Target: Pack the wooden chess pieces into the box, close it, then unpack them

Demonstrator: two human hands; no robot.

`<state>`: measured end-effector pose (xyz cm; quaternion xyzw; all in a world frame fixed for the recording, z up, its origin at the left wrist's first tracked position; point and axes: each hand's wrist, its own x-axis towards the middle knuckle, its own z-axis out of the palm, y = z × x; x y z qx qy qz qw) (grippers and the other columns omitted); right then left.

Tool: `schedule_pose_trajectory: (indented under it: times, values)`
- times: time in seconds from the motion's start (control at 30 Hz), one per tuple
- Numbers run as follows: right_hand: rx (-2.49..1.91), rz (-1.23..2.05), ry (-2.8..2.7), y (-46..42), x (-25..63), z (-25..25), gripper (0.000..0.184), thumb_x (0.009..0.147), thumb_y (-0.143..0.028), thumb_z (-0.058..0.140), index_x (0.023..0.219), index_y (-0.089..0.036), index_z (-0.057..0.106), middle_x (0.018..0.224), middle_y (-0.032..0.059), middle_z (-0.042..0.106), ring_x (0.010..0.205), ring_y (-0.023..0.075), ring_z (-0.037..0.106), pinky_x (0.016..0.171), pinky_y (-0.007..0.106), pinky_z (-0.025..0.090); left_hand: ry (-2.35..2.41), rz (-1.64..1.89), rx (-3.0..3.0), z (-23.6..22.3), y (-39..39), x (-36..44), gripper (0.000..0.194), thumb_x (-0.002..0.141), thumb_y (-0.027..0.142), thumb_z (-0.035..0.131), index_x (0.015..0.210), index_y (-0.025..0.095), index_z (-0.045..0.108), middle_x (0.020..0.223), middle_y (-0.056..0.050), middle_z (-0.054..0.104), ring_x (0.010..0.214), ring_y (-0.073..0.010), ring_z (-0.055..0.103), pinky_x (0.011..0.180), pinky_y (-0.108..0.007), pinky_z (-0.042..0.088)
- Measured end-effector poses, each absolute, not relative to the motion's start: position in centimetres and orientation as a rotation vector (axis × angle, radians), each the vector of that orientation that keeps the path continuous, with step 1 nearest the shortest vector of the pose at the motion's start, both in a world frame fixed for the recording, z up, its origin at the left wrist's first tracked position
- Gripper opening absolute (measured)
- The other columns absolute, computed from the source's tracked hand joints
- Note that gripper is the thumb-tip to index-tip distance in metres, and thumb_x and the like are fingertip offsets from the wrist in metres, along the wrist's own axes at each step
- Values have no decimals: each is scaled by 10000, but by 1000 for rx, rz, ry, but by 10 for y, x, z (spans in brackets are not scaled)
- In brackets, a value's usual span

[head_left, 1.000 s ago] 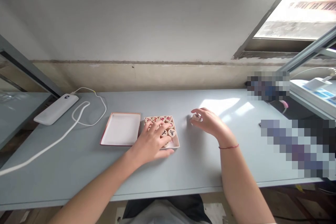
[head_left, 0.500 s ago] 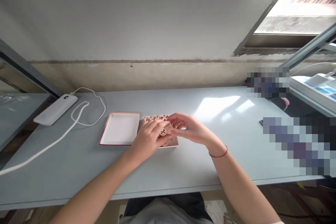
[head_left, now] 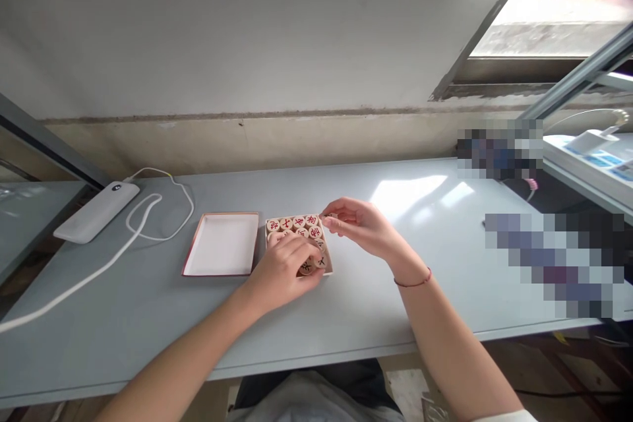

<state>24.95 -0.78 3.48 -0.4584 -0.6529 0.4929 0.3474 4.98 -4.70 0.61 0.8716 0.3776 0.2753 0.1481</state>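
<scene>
A shallow square box (head_left: pixel 330 265) holds several round Chinese chess pieces (head_left: pixel 299 221) with red and black characters, packed in rows. My left hand (head_left: pixel 284 264) reaches over the box's front part and covers some of them. Between its thumb and fingers is a Chinese chess piece (head_left: pixel 321 260) with a black character, at the front right corner. My right hand (head_left: pixel 361 227) hovers at the back right corner, thumb and fingertips pinched together. Whatever lies between those fingertips is too small to make out.
Left of the box lies its open lid (head_left: pixel 222 244), white inside with a reddish edge. A white power bank (head_left: pixel 99 211) with a white cable (head_left: pixel 111 257) is farther left. Metal posts (head_left: pixel 54 145) rise by the desk (head_left: pixel 376 303). Blurred items (head_left: pixel 554 264) lie at the right.
My right hand has drawn back from the pieces to the box's back right corner. My left hand has the piece with the black character lower, at the front right. The view has shifted slightly.
</scene>
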Motion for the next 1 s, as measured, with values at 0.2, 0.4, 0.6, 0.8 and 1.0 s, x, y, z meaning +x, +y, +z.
schedule_pose_trajectory:
  times: [0.2, 0.4, 0.6, 0.8, 1.0]
  values:
    - [-1198, 1303, -1780, -8, 250, 36, 312, 792, -439, 651, 952, -171, 644, 865, 57, 659, 708, 133, 592, 591, 259, 498, 1023, 738, 2655, 3, -48, 50, 66, 824, 272, 637, 799, 214, 618, 943, 3, 711, 948, -184, 589, 839, -348, 327]
    - [-1184, 1218, -1755, -26, 250, 28, 192, 809, -335, 624, 933, -191, 646, 1066, 81, 623, 812, 148, 626, 727, 296, 557, 1142, 845, 2653, 12, -40, 34, 108, 833, 315, 617, 808, 216, 652, 1009, -27, 683, 985, -195, 566, 862, -353, 353]
    - [-1149, 1043, -1934, -57, 246, 5, 73, 812, -248, 609, 865, -207, 638, 1008, 61, 633, 694, 108, 556, 551, 227, 469, 1272, 843, 2639, 17, -31, 20, 128, 867, 300, 561, 832, 219, 652, 1004, -28, 672, 977, -190, 556, 884, -347, 374]
    - [-1172, 970, -2023, -64, 247, -1, 91, 821, -265, 599, 809, -214, 673, 1094, 70, 595, 600, 74, 479, 553, 239, 445, 1457, 744, 2579, 25, -24, 10, 189, 902, 279, 465, 871, 207, 637, 927, -36, 662, 867, -179, 574, 823, -313, 410]
    - [-1161, 957, -1988, -62, 248, 3, 175, 852, -321, 560, 843, -199, 686, 1074, 86, 588, 557, 62, 414, 513, 234, 409, 1847, 156, 2157, 27, -12, -21, 227, 872, 408, 434, 805, 221, 543, 752, -11, 665, 679, -198, 604, 582, -270, 366]
